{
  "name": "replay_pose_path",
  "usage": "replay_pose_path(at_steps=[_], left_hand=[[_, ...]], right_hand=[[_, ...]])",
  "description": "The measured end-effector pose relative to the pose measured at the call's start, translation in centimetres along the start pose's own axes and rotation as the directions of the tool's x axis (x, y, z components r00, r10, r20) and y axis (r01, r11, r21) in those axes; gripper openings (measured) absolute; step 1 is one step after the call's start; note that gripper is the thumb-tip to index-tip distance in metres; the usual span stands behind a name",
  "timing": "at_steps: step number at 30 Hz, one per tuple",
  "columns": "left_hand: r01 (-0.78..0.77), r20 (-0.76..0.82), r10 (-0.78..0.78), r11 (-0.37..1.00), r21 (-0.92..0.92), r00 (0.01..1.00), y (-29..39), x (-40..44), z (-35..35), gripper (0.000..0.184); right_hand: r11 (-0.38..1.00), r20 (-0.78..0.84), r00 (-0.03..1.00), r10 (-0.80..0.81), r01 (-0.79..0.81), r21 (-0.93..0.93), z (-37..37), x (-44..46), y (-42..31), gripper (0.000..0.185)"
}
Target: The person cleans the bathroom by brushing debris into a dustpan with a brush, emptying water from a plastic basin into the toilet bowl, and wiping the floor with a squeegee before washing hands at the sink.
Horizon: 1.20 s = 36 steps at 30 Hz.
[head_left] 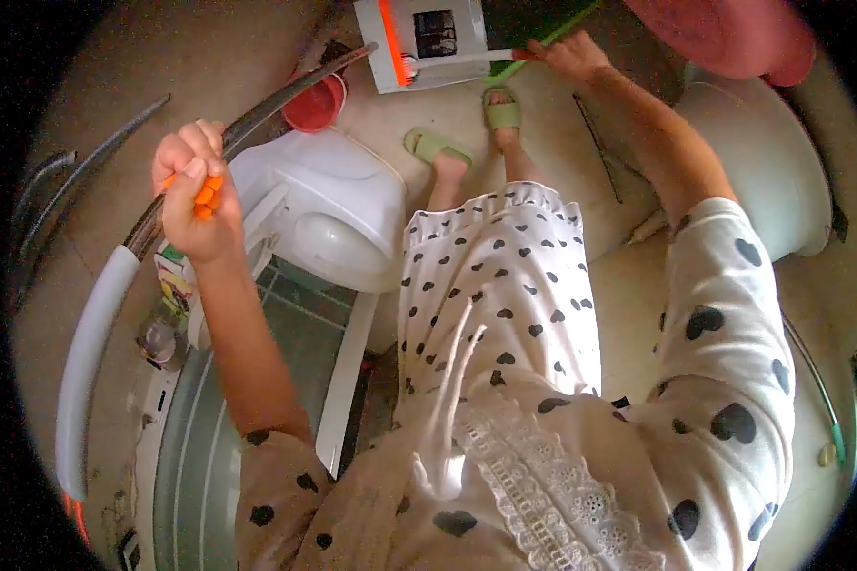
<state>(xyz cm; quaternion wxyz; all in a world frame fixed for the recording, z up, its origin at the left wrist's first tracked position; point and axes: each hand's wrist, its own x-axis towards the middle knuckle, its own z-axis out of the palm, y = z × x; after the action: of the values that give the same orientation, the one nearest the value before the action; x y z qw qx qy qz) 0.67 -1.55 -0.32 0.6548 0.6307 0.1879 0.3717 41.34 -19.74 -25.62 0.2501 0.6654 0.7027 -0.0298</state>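
Observation:
My left hand [198, 190] is closed in a fist at the left, with a small bright orange thing [209, 198] showing between its fingers. A long dark pole [300, 88] with a white sleeve [93, 366] lines up with this fist; I cannot tell if the fingers grip it too. My right hand [576, 59] reaches forward, its fingers closed on the red end of a slim white handle [462, 60]. The handle's far end lies over a white carton-like thing [383, 59] with an orange stripe. Beside the right hand is a green flat thing [543, 52], partly hidden.
A white toilet-like basin [333, 190] and a glass-topped unit [209, 457] stand at the left. A red bucket [316, 103] is behind the basin. On the right are a large pale bin [762, 157] and a pink basin [733, 33]. A thin dark stick [597, 147] lies on the floor.

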Motion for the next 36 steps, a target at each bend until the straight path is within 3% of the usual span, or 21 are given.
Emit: replay_pose_path(at_steps=[1, 3, 5, 6, 8, 10, 12, 13, 15, 16, 18, 20, 21, 23, 25, 28, 31, 34, 36], left_hand=[[-0.007, -0.023, 0.007, 1.000, -0.006, 1.000, -0.1, 0.0, 0.0, 0.015], [-0.009, -0.032, 0.008, 1.000, -0.012, 0.999, 0.0, 0.0, 0.0, 0.015], [0.002, -0.005, -0.002, 1.000, -0.011, 1.000, 0.2, 0.2, -0.1, 0.015], [-0.005, 0.004, 0.005, 1.000, -0.004, 1.000, 0.3, 0.2, 0.0, 0.015], [-0.019, 0.024, 0.019, 1.000, 0.008, 1.000, 0.3, 0.2, 0.3, 0.015], [-0.015, 0.009, 0.014, 1.000, 0.018, 1.000, 0.3, 0.2, 0.9, 0.015], [-0.013, -0.002, 0.013, 1.000, 0.015, 1.000, 0.5, 0.2, 1.4, 0.015], [-0.014, -0.005, 0.014, 1.000, 0.008, 1.000, 0.6, 0.3, 1.5, 0.015], [-0.014, -0.002, 0.014, 1.000, -0.007, 1.000, 0.8, 0.4, 1.4, 0.015], [-0.013, 0.004, 0.013, 1.000, -0.013, 1.000, 1.0, 0.5, 1.0, 0.015], [-0.015, 0.018, 0.015, 1.000, -0.017, 1.000, 1.1, 0.7, 0.5, 0.015], [-0.021, 0.034, 0.021, 1.000, -0.010, 0.999, 0.9, 0.9, 0.2, 0.014], [-0.023, 0.041, 0.023, 1.000, -0.002, 0.999, 0.9, 0.8, 0.1, 0.014], [-0.027, 0.054, 0.027, 1.000, 0.013, 0.998, 0.7, 0.6, -0.1, 0.014], [-0.013, 0.029, 0.013, 1.000, 0.015, 0.999, 0.4, 0.4, 0.0, 0.015], [-0.010, 0.014, 0.009, 1.000, 0.026, 1.000, -0.1, 0.5, 0.2, 0.016], [0.004, 0.026, -0.005, 1.000, 0.023, 1.000, -0.2, 0.4, 0.0, 0.016], [0.003, 0.019, -0.004, 1.000, 0.012, 1.000, 0.4, 0.3, 0.5, 0.016], [-0.006, 0.008, 0.006, 1.000, 0.006, 1.000, 1.0, 0.5, 1.0, 0.015]], right_hand=[[0.999, -0.086, 0.996, -0.007, 0.005, -0.031, 2.3, 1.5, -0.2, 0.043], [0.998, -0.061, 0.997, 0.042, -0.045, -0.043, 1.6, 1.1, 0.2, 0.042], [0.988, 0.162, 0.975, 0.154, -0.152, -0.021, -5.2, -3.3, 1.2, 0.040], [0.993, -0.031, 0.993, 0.110, -0.111, -0.040, -5.5, -5.2, 2.0, 0.037], [0.969, 0.253, 0.949, 0.190, -0.222, 0.105, -7.1, -6.0, 2.2, 0.038], [0.962, 0.311, 0.937, 0.157, -0.216, 0.166, -7.4, -5.5, 1.5, 0.039], [0.986, 0.144, 0.989, 0.045, -0.068, 0.153, -6.3, -4.0, -0.9, 0.041], [0.990, 0.026, 0.996, 0.083, -0.085, 0.109, -4.9, -3.4, -1.2, 0.041], [0.990, -0.214, 0.967, 0.139, -0.136, 0.030, -1.2, -1.3, -0.8, 0.040], [0.996, -0.421, 0.906, 0.050, -0.078, -0.049, 1.4, -0.8, 0.5, 0.038], [0.910, -0.029, 0.996, 0.089, -0.069, 0.409, -2.0, -1.7, 5.7, 0.038], [0.905, 0.067, 0.986, 0.151, -0.166, 0.392, -4.6, -3.5, 6.8, 0.039], [0.960, -0.062, 0.969, 0.238, -0.225, 0.165, -6.2, -6.2, 5.3, 0.038], [0.952, -0.193, 0.935, 0.298, -0.307, -0.015, -5.8, -8.1, 4.8, 0.039], [0.947, -0.162, 0.933, 0.321, -0.311, 0.082, -3.2, -9.2, 5.8, 0.040], [0.949, 0.046, 0.971, 0.235, -0.240, 0.203, -3.7, -11.9, 5.1, 0.039], [0.999, 0.066, 0.998, 0.008, -0.011, 0.043, -2.2, -12.3, 4.1, 0.035], [0.987, 0.050, 0.998, 0.039, -0.046, 0.155, -4.2, -8.8, 1.4, 0.030], [0.955, -0.236, 0.972, -0.013, 0.082, 0.284, -4.4, -5.0, 0.9, 0.027]])
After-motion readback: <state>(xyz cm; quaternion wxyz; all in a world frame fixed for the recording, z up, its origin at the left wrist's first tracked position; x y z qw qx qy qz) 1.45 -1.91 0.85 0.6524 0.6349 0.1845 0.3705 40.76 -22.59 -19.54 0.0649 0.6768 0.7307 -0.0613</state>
